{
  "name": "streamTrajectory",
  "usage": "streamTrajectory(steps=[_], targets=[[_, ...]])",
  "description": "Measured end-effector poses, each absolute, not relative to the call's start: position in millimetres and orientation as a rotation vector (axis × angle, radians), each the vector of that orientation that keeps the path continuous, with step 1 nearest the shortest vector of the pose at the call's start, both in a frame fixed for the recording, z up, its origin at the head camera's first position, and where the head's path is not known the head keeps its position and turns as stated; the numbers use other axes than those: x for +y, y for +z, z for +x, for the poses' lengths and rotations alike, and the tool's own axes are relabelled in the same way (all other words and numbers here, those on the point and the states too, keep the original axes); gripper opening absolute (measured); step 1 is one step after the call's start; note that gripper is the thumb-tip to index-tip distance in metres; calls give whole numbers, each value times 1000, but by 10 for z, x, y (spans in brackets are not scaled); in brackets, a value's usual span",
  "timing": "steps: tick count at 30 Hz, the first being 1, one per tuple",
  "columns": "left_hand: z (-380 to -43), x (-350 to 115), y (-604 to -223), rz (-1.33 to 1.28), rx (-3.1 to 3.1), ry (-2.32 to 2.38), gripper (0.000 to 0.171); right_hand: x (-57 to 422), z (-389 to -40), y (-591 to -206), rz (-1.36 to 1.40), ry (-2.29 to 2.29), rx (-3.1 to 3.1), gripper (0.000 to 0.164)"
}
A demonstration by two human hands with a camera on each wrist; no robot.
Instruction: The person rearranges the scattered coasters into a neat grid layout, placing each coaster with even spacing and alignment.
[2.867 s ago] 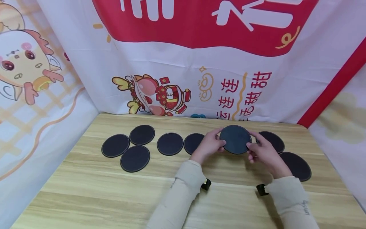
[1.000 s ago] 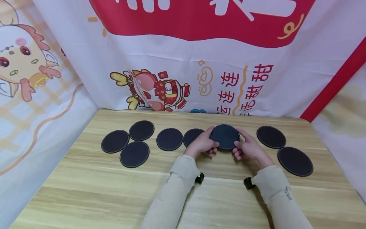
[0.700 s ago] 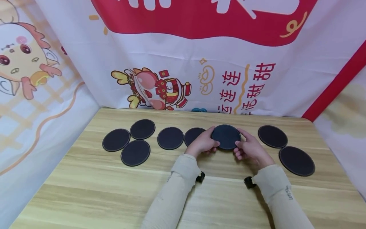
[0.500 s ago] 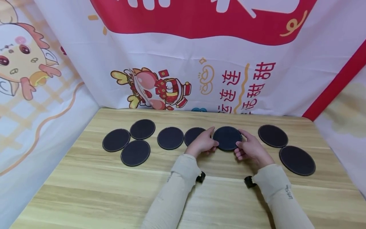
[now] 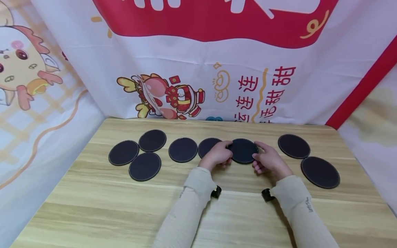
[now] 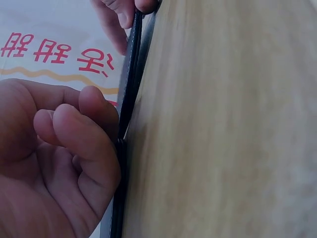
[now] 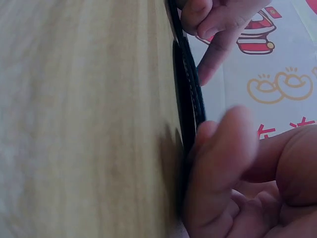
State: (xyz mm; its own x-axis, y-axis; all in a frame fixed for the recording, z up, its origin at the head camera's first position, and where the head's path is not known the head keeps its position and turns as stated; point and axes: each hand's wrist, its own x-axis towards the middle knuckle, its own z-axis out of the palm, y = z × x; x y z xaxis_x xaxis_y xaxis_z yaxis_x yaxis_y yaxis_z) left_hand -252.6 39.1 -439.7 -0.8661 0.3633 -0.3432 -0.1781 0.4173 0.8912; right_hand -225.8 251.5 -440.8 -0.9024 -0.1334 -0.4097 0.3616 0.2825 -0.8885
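In the head view, a round black coaster (image 5: 245, 151) with a stitched rim lies between both hands. My right hand (image 5: 269, 159) pinches its right edge, thumb toward me. That side is raised a little off the wood in the right wrist view, where the coaster (image 7: 192, 74) shows edge-on. At the opposite edge, my left hand (image 5: 217, 153) rests thumb and index fingertips on the rim, its other fingers curled under. Beside that edge sits another coaster (image 5: 206, 148), partly covered by the left hand; the two rims meet in the left wrist view.
On the wooden table (image 5: 130, 213), a coaster (image 5: 183, 150) lies left of the covered one. A group of three, including a coaster (image 5: 145, 166), lies farther left. Two more lie at the right, the nearer coaster (image 5: 320, 172) angled. A printed cloth (image 5: 173, 55) hangs along the back.
The held coaster has come left and down to beside the left hand's neighbouring coaster. Lately its left side has lowered and the left index finger has come down onto the rim.
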Motion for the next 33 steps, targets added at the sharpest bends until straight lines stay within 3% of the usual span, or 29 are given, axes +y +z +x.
streamTrajectory(steps=[33], targets=[[-2526,439,-4390,120,2268,1394,56,2792,-2218,-4327,211,-1600,2190,56]])
